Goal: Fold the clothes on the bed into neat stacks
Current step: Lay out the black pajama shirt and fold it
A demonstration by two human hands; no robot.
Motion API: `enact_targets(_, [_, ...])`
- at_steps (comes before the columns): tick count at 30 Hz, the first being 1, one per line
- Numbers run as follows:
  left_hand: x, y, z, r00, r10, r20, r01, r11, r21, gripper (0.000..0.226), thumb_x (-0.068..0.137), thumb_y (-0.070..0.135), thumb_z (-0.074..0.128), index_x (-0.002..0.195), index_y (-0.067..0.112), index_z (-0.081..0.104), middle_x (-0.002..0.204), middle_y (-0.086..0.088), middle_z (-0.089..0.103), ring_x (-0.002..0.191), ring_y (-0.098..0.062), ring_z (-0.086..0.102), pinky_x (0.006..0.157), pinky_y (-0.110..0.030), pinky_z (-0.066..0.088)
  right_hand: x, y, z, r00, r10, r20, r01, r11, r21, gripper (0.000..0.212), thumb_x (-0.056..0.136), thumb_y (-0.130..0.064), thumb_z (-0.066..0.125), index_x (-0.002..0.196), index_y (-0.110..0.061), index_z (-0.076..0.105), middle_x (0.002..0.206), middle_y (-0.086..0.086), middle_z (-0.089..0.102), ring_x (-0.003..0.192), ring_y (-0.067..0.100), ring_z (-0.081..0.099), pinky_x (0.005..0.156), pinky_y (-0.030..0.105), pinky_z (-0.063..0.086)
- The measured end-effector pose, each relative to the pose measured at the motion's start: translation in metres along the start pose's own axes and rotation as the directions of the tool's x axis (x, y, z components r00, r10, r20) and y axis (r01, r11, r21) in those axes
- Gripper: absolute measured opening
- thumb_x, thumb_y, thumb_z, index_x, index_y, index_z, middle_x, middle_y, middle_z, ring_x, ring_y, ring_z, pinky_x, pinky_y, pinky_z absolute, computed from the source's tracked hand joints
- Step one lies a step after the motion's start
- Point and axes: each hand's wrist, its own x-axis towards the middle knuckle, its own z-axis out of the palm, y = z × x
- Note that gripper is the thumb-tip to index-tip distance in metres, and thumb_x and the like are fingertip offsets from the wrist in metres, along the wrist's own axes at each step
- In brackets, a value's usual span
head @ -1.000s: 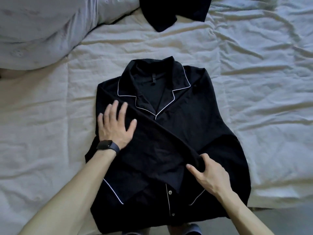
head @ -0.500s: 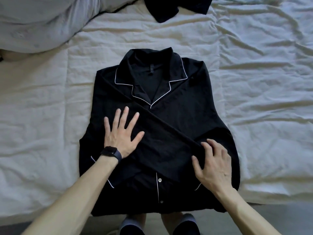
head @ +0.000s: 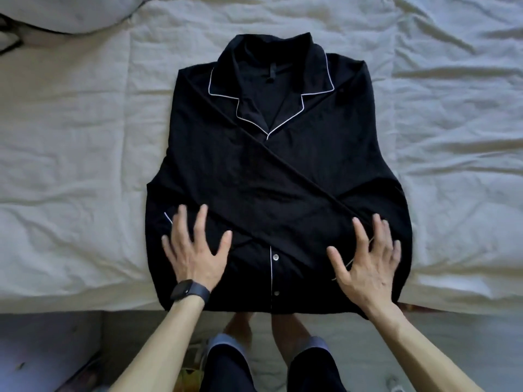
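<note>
Head view: a black button-up pyjama shirt with thin white piping lies face up on the bed's wrinkled cream sheet, in the middle of the near edge. Its collar points toward the far edge and its hem reaches the near edge. Both sides are folded inward, and a sleeve runs diagonally across the chest from the upper left down to the lower right, over the buttoned front. Two white buttons show near the hem.

The left hand rests flat on the shirt's lower left part, fingers straight and spread wide, holding nothing; a dark smartwatch sits on its wrist. The right hand rests on the lower right part by the end of the folded sleeve, fingers also spread wide and gripping nothing. Both hands are slightly blurred.

A pale grey pillow lies at the bed's far left corner, well apart from the shirt
</note>
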Motion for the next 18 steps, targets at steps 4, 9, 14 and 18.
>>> enact_targets(4, [-0.061,-0.059,-0.009,0.807,-0.584,-0.088,0.533,0.784,-0.317,0.087,0.081,0.061,0.062,0.151,0.022,0.029,0.156,-0.021,0.030,0.140,-0.041,0.035,0.111,-0.059,0.032,-0.046,0.038,-0.020,0.885,0.464,0.037,-0.449,0.831,0.328,0.091,0.082,-0.067,0.061,0.152,-0.016,0.032,0.157,0.014,0.030,0.144,0.034,0.034,0.116,0.057,0.030])
enact_targets(9, [-0.090,-0.125,-0.003,0.574,-0.680,0.457,0.817,0.439,-0.375,0.081,0.078,0.045,0.082,0.141,0.026,0.035,0.130,-0.007,0.054,0.107,-0.029,0.056,0.089,-0.040,0.041,-0.077,0.074,-0.013,0.667,0.625,0.406,-0.740,0.492,0.458,0.061,0.081,-0.045,0.083,0.128,-0.016,0.055,0.121,0.006,0.065,0.111,0.025,0.062,0.100,0.045,0.049])
enact_targets(14, [-0.103,-0.157,0.004,0.519,-0.613,0.596,0.835,0.512,-0.201,0.078,0.081,0.047,0.079,0.142,0.008,0.052,0.144,-0.010,0.055,0.128,-0.032,0.053,0.100,-0.041,0.042,-0.094,0.091,0.005,0.615,0.593,0.519,-0.777,0.348,0.524,0.030,0.079,-0.014,0.085,0.107,-0.014,0.075,0.090,-0.004,0.076,0.072,0.006,0.072,0.066,0.022,0.054])
enact_targets(18, [-0.139,-0.159,-0.020,0.417,-0.425,0.804,0.800,0.591,-0.102,0.069,0.090,0.041,0.070,0.142,0.000,0.049,0.141,-0.016,0.056,0.118,-0.032,0.058,0.093,-0.040,0.046,-0.130,0.091,-0.001,0.610,0.512,0.606,-0.793,0.399,0.461,0.023,0.085,-0.016,0.082,0.106,-0.019,0.073,0.086,-0.009,0.075,0.071,0.006,0.070,0.064,0.024,0.050])
